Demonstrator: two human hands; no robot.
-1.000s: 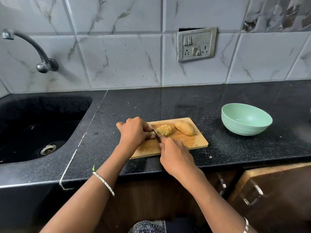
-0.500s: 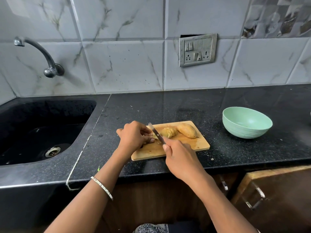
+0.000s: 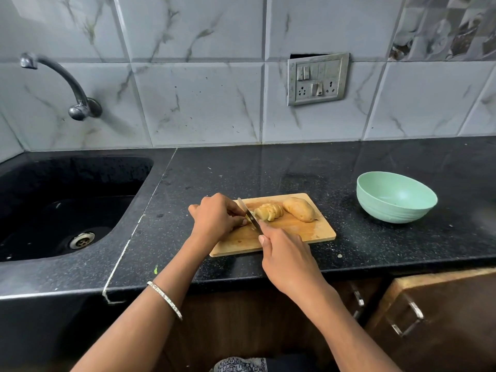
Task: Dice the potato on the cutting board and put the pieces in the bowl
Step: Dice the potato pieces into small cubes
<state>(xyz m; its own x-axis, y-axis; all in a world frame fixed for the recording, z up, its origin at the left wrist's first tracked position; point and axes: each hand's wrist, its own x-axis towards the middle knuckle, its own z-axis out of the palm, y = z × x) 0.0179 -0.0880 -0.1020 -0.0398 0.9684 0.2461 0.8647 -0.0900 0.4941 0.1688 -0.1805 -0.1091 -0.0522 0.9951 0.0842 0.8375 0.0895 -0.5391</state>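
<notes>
On the cutting board (image 3: 295,233), the right hand (image 3: 287,259) clamps its grip round the knife (image 3: 248,214) beside the sliced potato (image 3: 269,212), the left hand (image 3: 216,218) curls with its hold hidden, and the bowl (image 3: 397,214) stands apart.

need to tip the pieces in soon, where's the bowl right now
In the head view the green bowl sits on the black counter at the right, apart from the cutting board and nearest the uncut potato half.

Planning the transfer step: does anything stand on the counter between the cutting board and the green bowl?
Nothing visible does. Only black counter lies between the cutting board and the bowl, which stands apart to its right.
</notes>
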